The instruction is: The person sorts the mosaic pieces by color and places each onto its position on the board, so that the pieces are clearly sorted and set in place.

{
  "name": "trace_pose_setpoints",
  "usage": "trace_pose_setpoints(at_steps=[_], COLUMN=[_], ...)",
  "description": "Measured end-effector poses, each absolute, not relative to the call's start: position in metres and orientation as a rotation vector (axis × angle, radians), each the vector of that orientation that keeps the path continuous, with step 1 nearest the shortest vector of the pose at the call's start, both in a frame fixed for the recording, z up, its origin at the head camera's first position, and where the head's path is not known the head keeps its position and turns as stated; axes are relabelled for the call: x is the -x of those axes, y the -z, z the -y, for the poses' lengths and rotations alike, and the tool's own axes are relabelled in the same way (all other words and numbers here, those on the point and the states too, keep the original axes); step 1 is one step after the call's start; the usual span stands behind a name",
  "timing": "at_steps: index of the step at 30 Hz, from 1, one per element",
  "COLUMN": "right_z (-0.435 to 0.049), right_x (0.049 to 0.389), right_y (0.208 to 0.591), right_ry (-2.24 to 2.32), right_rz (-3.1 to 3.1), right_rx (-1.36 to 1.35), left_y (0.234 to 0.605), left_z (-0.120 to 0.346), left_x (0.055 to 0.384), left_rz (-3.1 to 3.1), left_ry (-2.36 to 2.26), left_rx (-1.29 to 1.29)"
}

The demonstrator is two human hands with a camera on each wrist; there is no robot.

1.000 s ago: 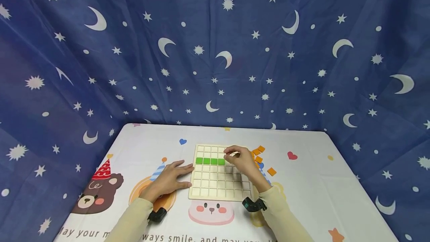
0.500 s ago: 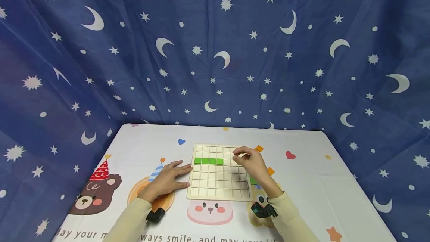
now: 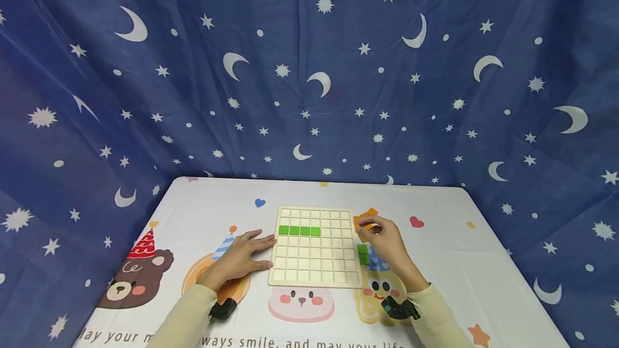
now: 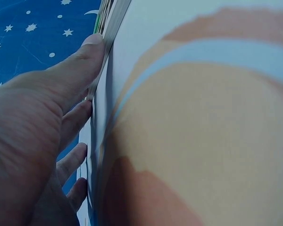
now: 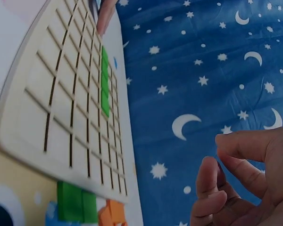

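Observation:
A pale wooden grid board (image 3: 316,263) lies flat on the table, a row of green square tiles (image 3: 300,231) in its cells. My left hand (image 3: 243,258) lies at the board's left edge, fingers spread; in the left wrist view its thumb (image 4: 87,56) touches the rim. To the right of the board is my right hand (image 3: 385,240), fingers bent and nothing seen between the tips, over orange square tiles (image 3: 370,212) that it partly hides. In the right wrist view a gap separates thumb and finger of the right hand (image 5: 245,181).
Two loose green tiles (image 3: 362,254) lie against the board's right edge. A white cloth (image 3: 454,267) printed with cartoon animals and lettering covers the table. Behind it hangs a blue curtain (image 3: 338,138) with moons and stars.
My right hand has moved from over the board to the right, down to the orange tiles. The loose green tiles have come into sight. My left hand stays at the board's edge.

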State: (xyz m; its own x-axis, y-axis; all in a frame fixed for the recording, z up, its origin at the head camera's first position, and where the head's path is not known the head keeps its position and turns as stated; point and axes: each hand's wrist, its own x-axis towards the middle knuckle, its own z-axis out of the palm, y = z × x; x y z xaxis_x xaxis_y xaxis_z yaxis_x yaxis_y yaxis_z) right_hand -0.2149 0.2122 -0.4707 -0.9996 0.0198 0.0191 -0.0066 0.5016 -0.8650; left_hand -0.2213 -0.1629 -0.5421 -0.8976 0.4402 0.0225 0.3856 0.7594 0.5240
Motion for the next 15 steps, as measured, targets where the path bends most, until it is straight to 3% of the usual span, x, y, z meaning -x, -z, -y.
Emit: trace_pose_setpoints(at_steps=[15], right_z=[-0.236], right_x=[0.210], right_y=[0.494], right_ry=[-1.462], right_rz=[2.718], right_rx=[0.126], left_y=[0.542], left_z=[0.163], left_x=[0.221], left_rz=[-2.850], left_ry=[-0.817], left_rx=[-0.690])
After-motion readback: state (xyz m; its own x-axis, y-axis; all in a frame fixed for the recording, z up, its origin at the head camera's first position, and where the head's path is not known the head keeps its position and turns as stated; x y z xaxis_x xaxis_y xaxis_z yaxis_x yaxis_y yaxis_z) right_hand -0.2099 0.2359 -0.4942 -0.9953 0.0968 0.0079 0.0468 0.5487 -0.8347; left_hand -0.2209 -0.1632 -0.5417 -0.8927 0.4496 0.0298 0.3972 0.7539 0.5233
